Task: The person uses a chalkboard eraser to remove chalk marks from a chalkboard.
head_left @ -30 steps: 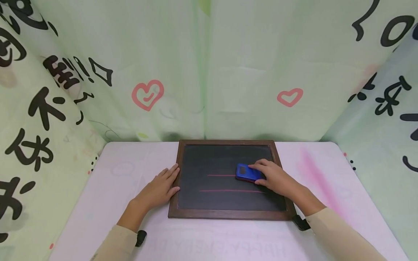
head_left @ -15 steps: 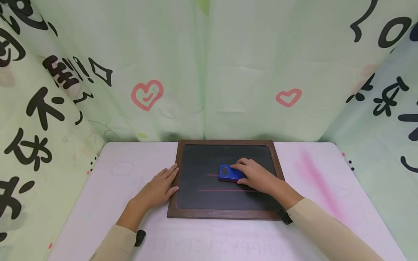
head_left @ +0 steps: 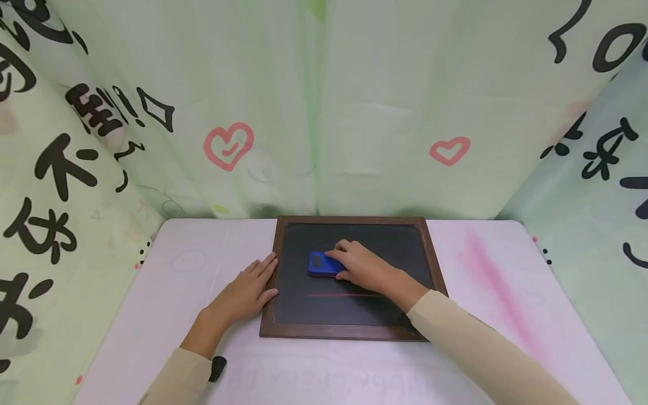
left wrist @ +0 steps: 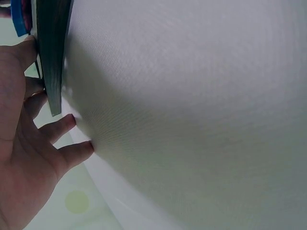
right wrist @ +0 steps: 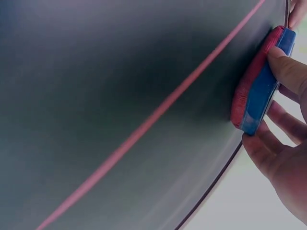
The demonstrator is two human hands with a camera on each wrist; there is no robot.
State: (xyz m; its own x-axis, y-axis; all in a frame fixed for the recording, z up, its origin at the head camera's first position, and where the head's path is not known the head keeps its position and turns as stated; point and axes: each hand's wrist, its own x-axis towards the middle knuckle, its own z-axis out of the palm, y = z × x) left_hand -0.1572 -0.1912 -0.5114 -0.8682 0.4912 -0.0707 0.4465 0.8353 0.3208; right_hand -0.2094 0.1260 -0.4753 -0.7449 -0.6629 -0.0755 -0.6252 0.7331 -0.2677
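Since the earlier frames your right hand (head_left: 361,269) has carried the eraser (head_left: 322,264) leftward across the board (head_left: 349,332), and the upper red line has gone from the stretch it covered; only the lower line (head_left: 334,295) shows in the head view. Your left hand (head_left: 247,292) has not shifted.

Right hand: fingers and thumb curled round the eraser, gripping its blue body by the long edges. The right wrist view shows the red pad (right wrist: 245,92) flat against the dark surface, which is how a wiping face must sit. The eraser lies left of centre on the board, above the remaining line.

Left hand: fingers straight and spread, palm down on the table (head_left: 192,264), fingertips against the left frame of the board. Judged from that contact, it braces the board against sliding under the stroke. It holds nothing.

The board lies flat at the middle of the table, far edge close to the curtain (head_left: 314,112).

Count: two hands, one eraser, one board, one red line visible, two pink hearts (head_left: 228,145) on the curtain. A pink smear (head_left: 493,275) marks the table on the right.
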